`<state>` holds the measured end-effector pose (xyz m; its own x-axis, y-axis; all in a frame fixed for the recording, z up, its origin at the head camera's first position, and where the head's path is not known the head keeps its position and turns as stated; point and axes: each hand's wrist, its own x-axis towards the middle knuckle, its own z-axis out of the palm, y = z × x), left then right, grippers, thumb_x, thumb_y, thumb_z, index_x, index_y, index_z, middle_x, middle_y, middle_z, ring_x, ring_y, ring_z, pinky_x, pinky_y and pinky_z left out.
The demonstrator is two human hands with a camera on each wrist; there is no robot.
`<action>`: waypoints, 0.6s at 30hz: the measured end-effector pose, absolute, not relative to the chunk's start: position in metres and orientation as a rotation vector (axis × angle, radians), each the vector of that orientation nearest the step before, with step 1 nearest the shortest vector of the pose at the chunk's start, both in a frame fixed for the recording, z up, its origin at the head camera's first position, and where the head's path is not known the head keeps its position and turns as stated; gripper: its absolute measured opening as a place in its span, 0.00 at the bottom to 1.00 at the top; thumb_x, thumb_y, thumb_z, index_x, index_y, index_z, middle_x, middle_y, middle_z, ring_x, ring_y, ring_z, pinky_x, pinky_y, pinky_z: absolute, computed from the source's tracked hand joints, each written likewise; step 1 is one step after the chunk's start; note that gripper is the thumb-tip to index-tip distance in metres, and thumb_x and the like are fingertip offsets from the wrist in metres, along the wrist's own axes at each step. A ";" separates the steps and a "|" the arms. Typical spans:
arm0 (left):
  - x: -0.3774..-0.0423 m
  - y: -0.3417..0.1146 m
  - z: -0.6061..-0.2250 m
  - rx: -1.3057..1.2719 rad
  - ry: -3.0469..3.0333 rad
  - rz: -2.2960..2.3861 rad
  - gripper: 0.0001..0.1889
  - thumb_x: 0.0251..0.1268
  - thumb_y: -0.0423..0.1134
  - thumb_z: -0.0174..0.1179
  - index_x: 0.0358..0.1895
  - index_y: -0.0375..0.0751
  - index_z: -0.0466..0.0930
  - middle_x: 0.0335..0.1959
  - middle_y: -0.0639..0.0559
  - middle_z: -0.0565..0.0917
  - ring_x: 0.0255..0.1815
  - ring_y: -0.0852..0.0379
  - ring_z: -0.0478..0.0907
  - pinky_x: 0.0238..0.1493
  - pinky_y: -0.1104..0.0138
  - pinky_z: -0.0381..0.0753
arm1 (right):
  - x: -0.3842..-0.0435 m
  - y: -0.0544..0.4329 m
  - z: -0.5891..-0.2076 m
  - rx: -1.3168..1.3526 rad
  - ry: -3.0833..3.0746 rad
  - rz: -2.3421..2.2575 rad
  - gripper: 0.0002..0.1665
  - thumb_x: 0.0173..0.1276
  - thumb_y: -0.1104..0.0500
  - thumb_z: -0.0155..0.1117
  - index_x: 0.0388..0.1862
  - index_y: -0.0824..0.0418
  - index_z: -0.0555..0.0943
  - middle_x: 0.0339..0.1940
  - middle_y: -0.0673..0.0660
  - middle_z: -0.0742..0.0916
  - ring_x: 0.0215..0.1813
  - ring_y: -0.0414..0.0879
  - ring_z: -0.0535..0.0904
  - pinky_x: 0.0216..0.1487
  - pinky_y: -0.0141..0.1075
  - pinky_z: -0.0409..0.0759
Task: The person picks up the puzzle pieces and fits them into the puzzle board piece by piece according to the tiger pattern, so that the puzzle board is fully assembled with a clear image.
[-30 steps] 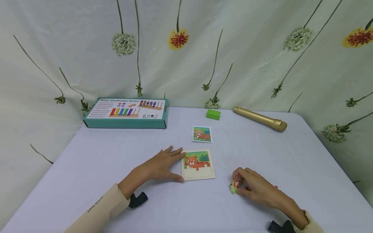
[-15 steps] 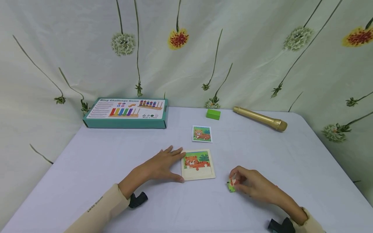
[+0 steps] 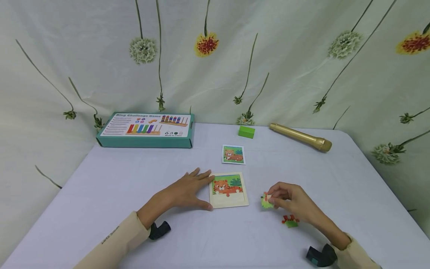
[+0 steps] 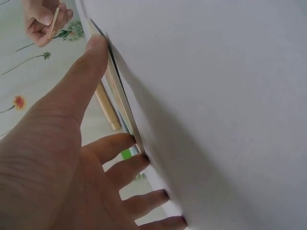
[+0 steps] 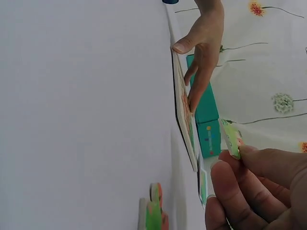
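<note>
— Fingers [image 3: 204, 181] of the left hand [image 3: 186, 192]: curled or loose?
— Straight and spread wide, free of any grip. Touching the left side of the puzzle board [image 3: 229, 201], thumb by the near corner, index tip farther up the same edge.
— And the board itself?
— Flat on the white cloth [image 3: 100, 194], just right of those fingers. Showing an orange tiger's head and back against green in the upper part, pale and bare along the near part.
— Past that?
— Farther back, a small card [image 3: 233, 154] with a similar tiger picture. Then, behind it and slightly right, a green block [image 3: 246, 132].
— And at the other fingers?
— First a green-and-orange puzzle piece [image 3: 265, 204], raised off the cloth, right of the board and apart from it. Pinched by the right hand [image 3: 292, 198], between thumb and fingertips, on the side toward the board.
— Any other piece near those fingers?
— Yes, a loose piece [image 3: 290, 222] on the cloth, just nearer than the pinching fingers, red along the far edge, green along the near one.
— Last?
— Gold microphone [image 3: 300, 137], slanting across the back, well apart from both hands.
</note>
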<state>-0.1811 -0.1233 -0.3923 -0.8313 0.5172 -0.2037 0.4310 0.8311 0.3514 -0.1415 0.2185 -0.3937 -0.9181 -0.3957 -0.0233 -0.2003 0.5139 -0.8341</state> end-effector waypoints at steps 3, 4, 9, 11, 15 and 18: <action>-0.181 -0.123 -0.392 0.721 2.723 0.419 0.50 0.44 0.66 0.69 0.73 0.53 0.61 0.76 0.56 0.56 0.78 0.42 0.44 0.73 0.43 0.47 | -0.145 0.214 -0.394 -0.509 2.549 -1.344 0.12 0.65 0.56 0.66 0.43 0.62 0.81 0.27 0.52 0.87 0.28 0.47 0.82 0.24 0.29 0.71; -0.181 -0.123 -0.392 0.720 2.723 0.422 0.50 0.44 0.65 0.69 0.73 0.53 0.61 0.76 0.56 0.56 0.78 0.42 0.44 0.73 0.43 0.47 | -0.146 0.213 -0.394 -0.509 2.547 -1.341 0.12 0.65 0.56 0.66 0.43 0.61 0.81 0.27 0.51 0.87 0.28 0.46 0.82 0.23 0.29 0.69; -0.181 -0.123 -0.391 0.712 2.720 0.430 0.50 0.44 0.65 0.69 0.73 0.53 0.62 0.76 0.56 0.56 0.78 0.42 0.43 0.73 0.43 0.47 | -0.149 0.202 -0.394 -0.526 2.545 -1.337 0.10 0.65 0.57 0.66 0.43 0.60 0.81 0.24 0.52 0.86 0.26 0.45 0.80 0.25 0.29 0.70; -0.181 -0.123 -0.391 0.711 2.720 0.426 0.50 0.44 0.65 0.69 0.73 0.54 0.62 0.76 0.56 0.56 0.78 0.42 0.43 0.73 0.43 0.47 | -0.150 0.197 -0.395 -0.540 2.539 -1.348 0.09 0.65 0.59 0.65 0.43 0.60 0.81 0.23 0.54 0.85 0.25 0.44 0.80 0.27 0.30 0.74; -0.181 -0.123 -0.392 0.706 2.720 0.423 0.50 0.44 0.65 0.69 0.73 0.54 0.61 0.76 0.56 0.56 0.78 0.43 0.43 0.73 0.43 0.47 | -0.154 0.186 -0.398 -0.564 2.514 -1.375 0.08 0.66 0.59 0.64 0.43 0.59 0.79 0.22 0.54 0.85 0.25 0.44 0.80 0.28 0.32 0.77; -0.181 -0.123 -0.392 0.702 2.719 0.424 0.50 0.44 0.65 0.69 0.73 0.54 0.62 0.76 0.56 0.56 0.78 0.43 0.43 0.73 0.43 0.47 | -0.157 0.179 -0.400 -0.589 2.487 -1.395 0.09 0.66 0.59 0.65 0.42 0.59 0.79 0.22 0.53 0.85 0.25 0.45 0.80 0.30 0.33 0.78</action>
